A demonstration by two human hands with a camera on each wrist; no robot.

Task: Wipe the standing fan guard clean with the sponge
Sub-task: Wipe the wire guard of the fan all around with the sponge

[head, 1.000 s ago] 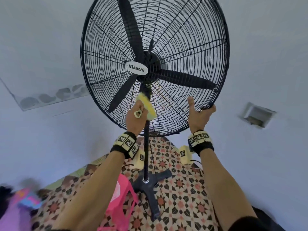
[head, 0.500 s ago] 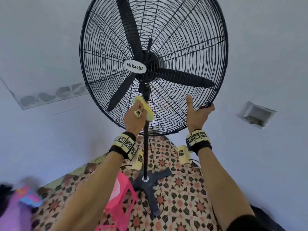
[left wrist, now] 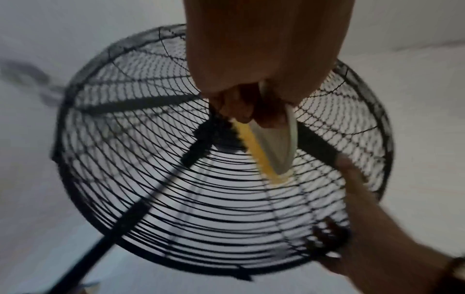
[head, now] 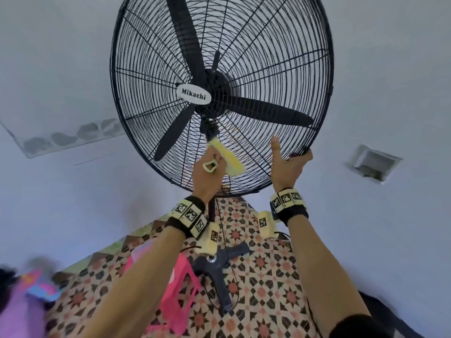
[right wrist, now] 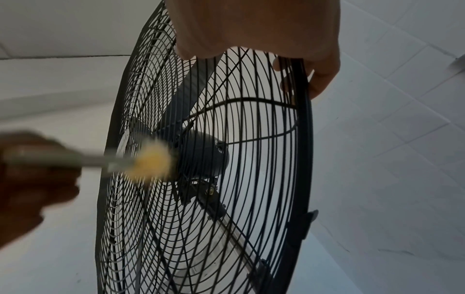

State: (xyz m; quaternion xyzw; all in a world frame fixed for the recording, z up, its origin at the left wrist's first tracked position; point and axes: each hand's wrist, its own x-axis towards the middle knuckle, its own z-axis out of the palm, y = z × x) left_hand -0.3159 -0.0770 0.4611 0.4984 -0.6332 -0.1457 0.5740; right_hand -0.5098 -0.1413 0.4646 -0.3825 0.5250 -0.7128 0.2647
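At the bottom of the frame we see a patterned tile floor (head: 266,289). On it stand the fan's black cross base (head: 220,267) at centre and a pink plastic stool (head: 175,296) just left of it.

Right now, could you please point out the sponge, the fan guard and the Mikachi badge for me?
sponge (head: 225,158): head view, on its yellow face, above the left hand.
fan guard (head: 280,57): head view, on the upper right wires of the black grille.
Mikachi badge (head: 193,94): head view, middle of the white oval.
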